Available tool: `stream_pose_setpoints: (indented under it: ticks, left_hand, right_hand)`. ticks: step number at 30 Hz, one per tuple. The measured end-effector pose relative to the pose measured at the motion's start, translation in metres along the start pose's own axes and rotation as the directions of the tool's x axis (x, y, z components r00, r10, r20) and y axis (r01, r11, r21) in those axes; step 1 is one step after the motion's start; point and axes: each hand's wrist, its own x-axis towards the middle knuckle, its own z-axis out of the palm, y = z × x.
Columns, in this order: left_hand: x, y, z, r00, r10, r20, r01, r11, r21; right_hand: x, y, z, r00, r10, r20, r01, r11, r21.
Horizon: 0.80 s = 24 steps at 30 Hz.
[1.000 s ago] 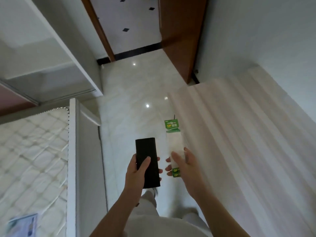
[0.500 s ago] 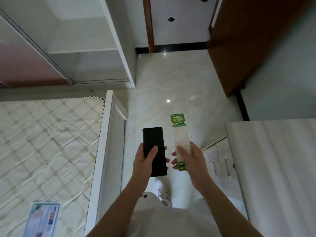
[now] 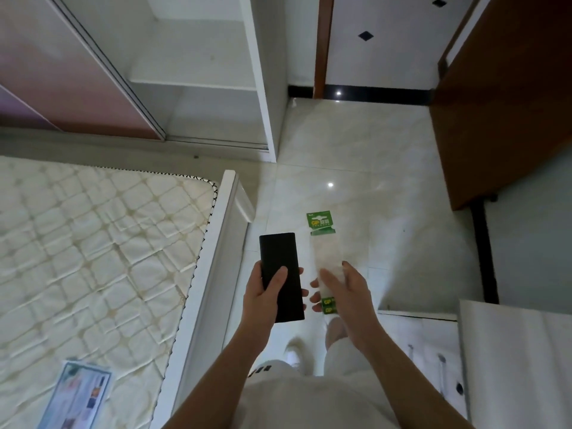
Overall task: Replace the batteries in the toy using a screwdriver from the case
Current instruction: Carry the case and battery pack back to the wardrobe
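Left hand (image 3: 263, 300) grips the black case (image 3: 281, 275), thumb across its face. I see the right hand (image 3: 346, 297) pinching the battery pack (image 3: 325, 252).

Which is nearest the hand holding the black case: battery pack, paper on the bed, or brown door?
1. Battery pack, just right of the left hand.
2. Paper, down-left on the mattress.
3. Brown door, far up-right.

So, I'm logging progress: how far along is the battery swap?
Fetched, in hand: the left hand grips the closed black case, the right hand holds the GP battery pack. Nothing looks done on the toy, which isn't in view. Left: opening the case, taking a screwdriver, swapping batteries.
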Motion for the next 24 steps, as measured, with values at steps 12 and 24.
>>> stream_pose_setpoints:
  ticks: [12, 24]
  left_hand:
    - [0.139, 0.085, 0.087, 0.98, 0.054, -0.189, -0.076, 0.991, -0.114]
    - [0.219, 0.136, 0.105, 0.936, 0.033, -0.352, -0.112, 0.972, -0.206]
  right_hand:
    - [0.166, -0.136, -0.029, 0.985, -0.02, 0.172, 0.038, 0.994, -0.102]
    - [0.268, -0.202, 0.006, 0.95, 0.048, 0.309, 0.018, 0.979, -0.205]
